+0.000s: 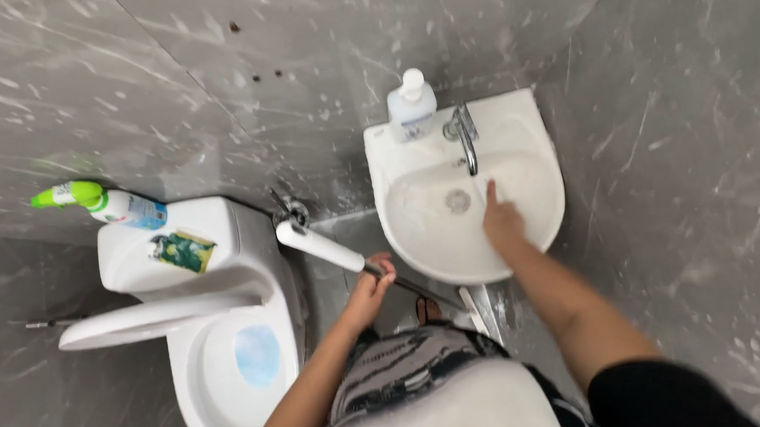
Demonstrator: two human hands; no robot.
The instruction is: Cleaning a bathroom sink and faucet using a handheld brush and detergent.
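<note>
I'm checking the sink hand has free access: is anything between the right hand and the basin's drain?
Nothing visible blocks it. The right hand already rests inside the sink, just right of the drain. The faucet spout hangs above, behind the drain. The left hand grips a white-headed tool outside the basin.

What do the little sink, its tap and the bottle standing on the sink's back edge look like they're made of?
The sink looks like glazed white ceramic: smooth and glossy, with a thick rounded rim. The tap seems to be chromed metal, silvery and mirror-bright. The pump bottle looks like translucent plastic with a white plastic pump, though its material cannot be told for certain.
</note>
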